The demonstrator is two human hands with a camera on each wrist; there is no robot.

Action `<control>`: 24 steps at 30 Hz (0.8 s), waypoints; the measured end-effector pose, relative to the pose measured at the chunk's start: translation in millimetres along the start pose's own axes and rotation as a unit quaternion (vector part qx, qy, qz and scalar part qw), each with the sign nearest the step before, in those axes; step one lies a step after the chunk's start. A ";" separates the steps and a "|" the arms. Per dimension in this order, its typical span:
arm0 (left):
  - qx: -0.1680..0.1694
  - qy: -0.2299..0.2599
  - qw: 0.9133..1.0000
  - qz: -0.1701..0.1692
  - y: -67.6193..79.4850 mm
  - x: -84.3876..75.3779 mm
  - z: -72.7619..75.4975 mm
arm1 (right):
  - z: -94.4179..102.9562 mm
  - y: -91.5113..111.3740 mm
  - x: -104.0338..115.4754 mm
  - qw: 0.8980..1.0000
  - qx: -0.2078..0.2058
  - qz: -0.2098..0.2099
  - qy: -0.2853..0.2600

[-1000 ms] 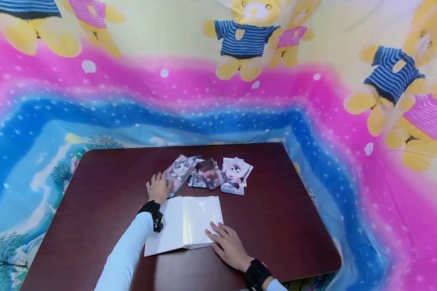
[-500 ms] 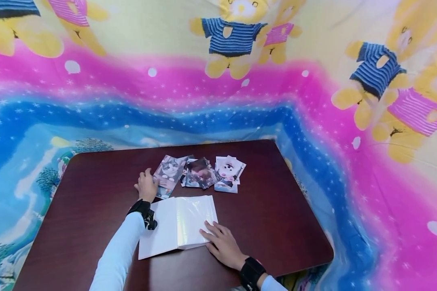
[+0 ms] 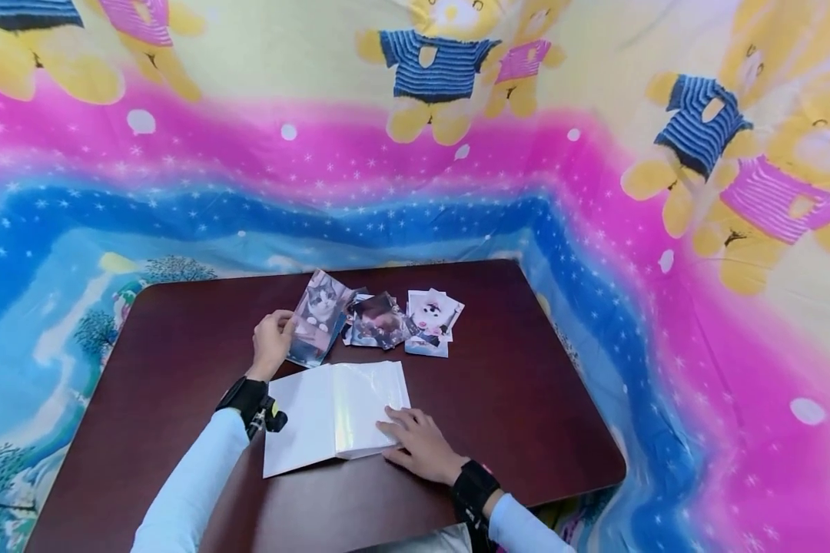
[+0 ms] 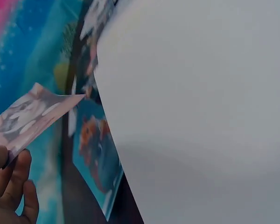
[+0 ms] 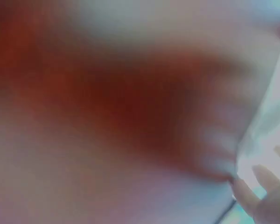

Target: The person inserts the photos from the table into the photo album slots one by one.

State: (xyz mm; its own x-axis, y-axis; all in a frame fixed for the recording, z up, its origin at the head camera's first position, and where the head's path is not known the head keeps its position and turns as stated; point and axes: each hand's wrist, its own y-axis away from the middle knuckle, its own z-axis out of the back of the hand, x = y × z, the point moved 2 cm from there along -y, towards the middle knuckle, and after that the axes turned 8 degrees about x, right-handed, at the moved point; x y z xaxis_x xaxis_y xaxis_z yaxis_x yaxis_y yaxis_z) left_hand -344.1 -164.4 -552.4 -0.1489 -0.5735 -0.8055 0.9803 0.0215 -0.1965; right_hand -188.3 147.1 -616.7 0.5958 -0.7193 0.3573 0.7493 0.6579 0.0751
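Note:
My left hand [image 3: 272,342] pinches a photo of a cat [image 3: 320,301] by its edge; in the left wrist view the cat photo [image 4: 32,114] is lifted and bent, thumb and fingers at its corner. Under it on the pile lies another photo [image 4: 98,149] with an orange-brown figure. An album [image 3: 300,422] lies spread out with white pages in front of me, its right page under a glossy clear sleeve. My right hand [image 3: 425,445] rests with extended fingers on the right page's outer edge. In the right wrist view that hand [image 5: 270,200] shows only at the lower right, the rest blurred.
Beside the cat photo lie a middle pile of dark photos [image 3: 379,321] and a right pile topped by a white dog-like picture [image 3: 432,316]. All rest on a dark red-brown table [image 3: 526,399] with rounded corners. A patterned cloth [image 3: 415,184] hangs behind it.
The left hand went from lying against the left pile to pinching the cat photo, which is now raised and shifted from the pile. The right hand stays on the album page.

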 end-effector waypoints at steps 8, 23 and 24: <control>-0.041 0.078 0.994 -0.066 51.4 -30.4 -5.4 | 47.0 -48.1 -15.9 0.967 -0.086 -0.022 -0.240; 0.050 0.189 0.981 0.001 143.8 -35.1 -35.9 | 63.3 -62.2 8.7 0.868 -0.104 -0.008 -0.485; 0.054 0.176 0.983 0.002 144.7 -33.9 -35.7 | 64.7 -59.1 12.0 0.874 -0.098 -0.006 -0.476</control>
State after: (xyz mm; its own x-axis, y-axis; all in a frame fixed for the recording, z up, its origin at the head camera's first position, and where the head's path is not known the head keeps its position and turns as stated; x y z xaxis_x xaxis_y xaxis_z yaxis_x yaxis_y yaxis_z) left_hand -201.9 -112.6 -573.5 -0.1610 -0.2537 -0.9538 0.9863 -0.0752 -0.1465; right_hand -244.2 114.0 -556.6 0.1460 -0.1524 0.9775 0.8445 0.5338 -0.0429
